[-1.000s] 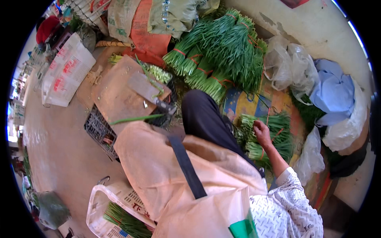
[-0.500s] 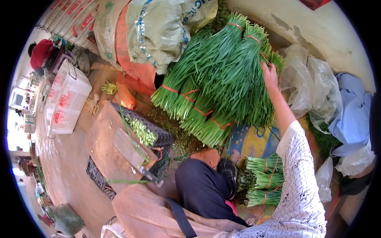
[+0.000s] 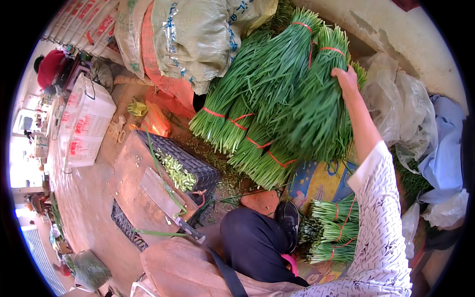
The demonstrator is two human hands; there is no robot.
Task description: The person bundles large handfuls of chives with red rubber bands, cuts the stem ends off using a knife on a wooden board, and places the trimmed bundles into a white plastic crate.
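At the right of the large pile, my right hand (image 3: 347,80) is closed round a bundle of garlic chives (image 3: 319,84), just below its red tie. The bundle's green leaves are smeared by motion. Other chive bundles with red ties (image 3: 272,54) lie beside it, stacked with their pale stalk ends outward. Close to my right sleeve are several smaller tied bundles (image 3: 326,210). My left hand is out of view. A cleaver (image 3: 162,193) with a dark handle rests on a worn wooden board (image 3: 126,171) left of my knee.
Cut stalk pieces (image 3: 177,172) fill part of a black crate (image 3: 207,174) beside the board. Large woven sacks (image 3: 193,49) stand behind. Clear plastic bags (image 3: 391,99) hang at right, near a blue cloth (image 3: 443,148). White baskets (image 3: 91,119) stand left; a person in red (image 3: 51,69) is farther off.
My right hand has gone from fingering the red tie to gripping the bundle below it. The bundle's leaves have shifted. The whole view has moved slightly.
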